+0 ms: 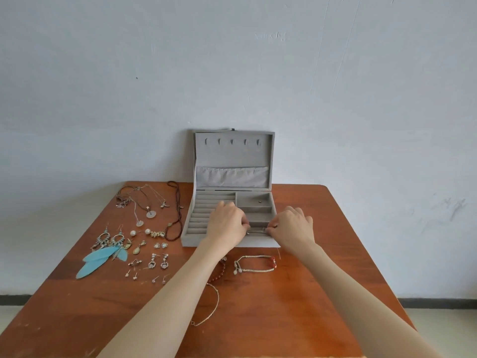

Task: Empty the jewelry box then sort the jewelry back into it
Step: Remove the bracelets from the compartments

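Head view shows you stretching a thin silver bracelet (256, 230) between both hands over the front right compartment of the jewelry box (230, 218), which stands open at the table's (322, 293) far edge against the wall. Your left hand (227, 223) pinches one end, your right hand (293, 224) pinches the other. Expect it to be very light, limp and slippery: hold it by the ends near the clasp, as you do now, and lower it flat so it does not bunch or snag on the soft lining.

A tiny piece (260, 202) sits alone in the back right compartment; keep clear of it. Just in front of the box lie a beaded chain bracelet (254, 263), a red bead strand (219, 272) partly under your left forearm, and a fine chain (209, 306) nearer the front edge; your arms could drag these. Toward the left edge, well apart, are necklaces (149, 205), feather earrings (103, 254) and small studs (144, 276), all fragile and easily tangled.
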Motion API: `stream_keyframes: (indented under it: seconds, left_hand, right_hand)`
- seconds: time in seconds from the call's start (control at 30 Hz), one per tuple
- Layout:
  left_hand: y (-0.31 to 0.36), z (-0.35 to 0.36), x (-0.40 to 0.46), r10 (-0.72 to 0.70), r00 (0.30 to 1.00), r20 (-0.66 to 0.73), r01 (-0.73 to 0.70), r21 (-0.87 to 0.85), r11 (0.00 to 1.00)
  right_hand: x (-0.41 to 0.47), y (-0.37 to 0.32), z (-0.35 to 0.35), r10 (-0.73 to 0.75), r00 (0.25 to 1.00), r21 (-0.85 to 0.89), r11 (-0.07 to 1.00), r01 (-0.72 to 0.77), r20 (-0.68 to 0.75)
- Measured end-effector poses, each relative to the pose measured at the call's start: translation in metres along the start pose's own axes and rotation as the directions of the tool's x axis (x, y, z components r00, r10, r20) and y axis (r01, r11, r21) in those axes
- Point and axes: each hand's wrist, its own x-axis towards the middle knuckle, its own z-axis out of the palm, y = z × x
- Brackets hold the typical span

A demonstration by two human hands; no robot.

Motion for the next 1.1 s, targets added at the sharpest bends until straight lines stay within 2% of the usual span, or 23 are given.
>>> stream_keyframes:
  seconds: [0.17, 0.4, 0.5, 0.57, 0.7, 0.87, 0.93, 1.0, 1.1]
  left_hand:
    - [0.002, 0.006, 0.007, -0.019, 1.000, 0.018, 0.018, 0.073, 0.997]
    - [0.001, 0.005, 0.010, 0.023, 0.995, 0.097, -0.034, 0.110, 0.993]
    - [-0.001, 0.003, 0.008, 0.038, 0.995, 0.097, -0.046, 0.081, 0.996]
    - [0.000, 0.000, 0.007, 0.039, 0.993, 0.112, -0.039, 0.002, 0.999]
    - [0.010, -0.020, 0.007, 0.007, 0.996, 0.094, 0.020, -0.280, 0.960]
    - [0.029, -0.049, 0.005, 0.078, 0.993, 0.085, -0.028, -0.479, 0.877]
    - [0.034, -0.056, 0.005, 0.077, 0.993, 0.085, -0.018, -0.549, 0.835]
    - [0.035, -0.061, 0.005, 0.056, 0.995, 0.079, 0.003, -0.602, 0.798]
    - [0.032, -0.065, 0.002, 0.005, 0.997, 0.080, 0.050, -0.675, 0.736]
  right_hand:
    - [0.007, -0.001, 0.003, 0.013, 1.000, -0.048, 0.999, -0.013, -0.004]
    - [0.008, -0.003, 0.006, -0.011, 1.000, -0.084, 0.996, 0.011, -0.001]
    - [0.007, -0.003, 0.004, -0.015, 1.000, -0.099, 0.995, 0.016, 0.014]
    - [0.006, -0.003, 0.002, -0.010, 0.999, -0.067, 0.998, 0.012, 0.035]
    - [-0.001, 0.001, -0.004, 0.018, 0.997, 0.177, 0.984, -0.032, 0.080]
    - [-0.015, -0.002, -0.009, -0.101, 0.992, 0.366, 0.928, 0.068, 0.071]
    - [-0.019, -0.003, -0.010, -0.141, 0.989, 0.513, 0.853, 0.096, 0.050]
    - [-0.023, -0.002, -0.016, -0.164, 0.986, 0.681, 0.727, 0.092, 0.042]
    - [-0.030, -0.001, -0.028, -0.169, 0.984, 0.804, 0.592, 0.056, 0.056]
